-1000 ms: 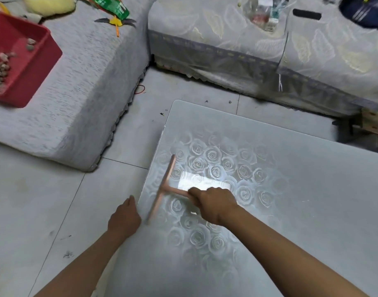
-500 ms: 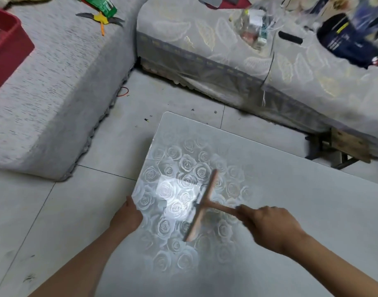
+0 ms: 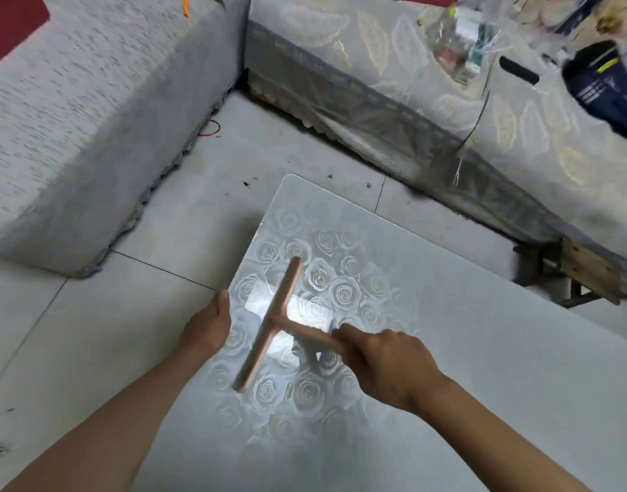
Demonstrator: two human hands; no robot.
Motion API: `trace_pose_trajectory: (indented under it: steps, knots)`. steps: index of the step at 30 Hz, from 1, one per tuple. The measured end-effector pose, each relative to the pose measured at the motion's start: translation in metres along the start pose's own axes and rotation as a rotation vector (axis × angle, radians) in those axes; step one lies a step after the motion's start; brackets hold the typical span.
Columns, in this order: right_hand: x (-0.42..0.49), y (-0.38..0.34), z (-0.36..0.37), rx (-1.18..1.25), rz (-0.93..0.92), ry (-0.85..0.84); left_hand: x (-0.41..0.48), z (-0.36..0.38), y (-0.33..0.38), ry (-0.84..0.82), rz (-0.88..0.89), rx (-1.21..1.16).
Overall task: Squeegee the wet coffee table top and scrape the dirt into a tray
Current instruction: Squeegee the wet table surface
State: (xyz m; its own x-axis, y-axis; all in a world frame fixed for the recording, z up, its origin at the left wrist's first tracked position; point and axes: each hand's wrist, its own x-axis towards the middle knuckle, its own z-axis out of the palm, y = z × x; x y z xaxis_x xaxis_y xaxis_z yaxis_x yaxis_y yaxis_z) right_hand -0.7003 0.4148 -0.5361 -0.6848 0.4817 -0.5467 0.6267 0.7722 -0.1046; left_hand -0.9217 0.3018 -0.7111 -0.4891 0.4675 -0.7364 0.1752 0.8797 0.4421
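A pink T-shaped squeegee (image 3: pixel 274 316) lies with its blade on the rose-patterned glass coffee table top (image 3: pixel 446 349), near the table's left edge. My right hand (image 3: pixel 386 363) grips the squeegee's handle from the right. My left hand (image 3: pixel 209 326) rests against the table's left edge, just left of the blade; its fingers are hidden below the edge. A corner of the red tray (image 3: pixel 10 23) shows at the top left on the grey sofa.
A grey sofa block (image 3: pixel 91 118) stands to the left. A covered sofa (image 3: pixel 429 111) with bags and clutter runs along the back right. Tiled floor (image 3: pixel 184 214) with small specks lies between them and the table. A wooden frame (image 3: pixel 585 275) sits at the right.
The squeegee went right across the glass, then came back left toward the table edge. My left hand stays at the edge. The view shifted, leaving only a corner of the red tray visible.
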Motion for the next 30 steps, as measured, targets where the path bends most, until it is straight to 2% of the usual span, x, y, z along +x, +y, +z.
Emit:
trace_pose_trajectory:
  steps: [4, 6, 9, 12, 17, 20, 22, 24, 27, 30]
  knots:
    - [0.004, 0.010, -0.024, -0.087, -0.059, 0.129, 0.017, 0.012, 0.004, 0.075, -0.053, -0.198]
    - [0.028, 0.009, -0.043, -0.102, -0.096, 0.191, 0.021, 0.014, 0.006, 0.080, -0.083, -0.221]
    - [0.078, -0.001, -0.059, -0.150, -0.132, 0.115, 0.025, 0.012, 0.006, 0.074, -0.142, -0.260]
    - [0.103, 0.003, -0.059, -0.134, -0.133, 0.039, 0.026, 0.011, 0.003, 0.069, -0.129, -0.297]
    - [0.065, 0.054, -0.046, 0.025, 0.012, -0.044, 0.025, 0.015, 0.001, 0.165, -0.062, -0.244]
    - [0.042, 0.070, -0.055, -0.067, 0.057, -0.016, 0.025, 0.015, 0.003, 0.210, -0.048, -0.209]
    - [0.046, 0.064, -0.061, -0.186, -0.036, 0.085, 0.024, 0.015, 0.003, 0.239, -0.040, -0.188]
    - [0.062, 0.047, -0.065, -0.199, -0.141, 0.120, 0.023, 0.015, 0.003, 0.263, -0.032, -0.162]
    - [0.089, 0.024, -0.063, -0.193, -0.174, 0.046, 0.023, 0.015, 0.005, 0.267, -0.046, -0.114]
    - [0.087, 0.040, -0.054, -0.069, -0.076, -0.021, 0.024, 0.015, 0.006, 0.258, -0.053, -0.087]
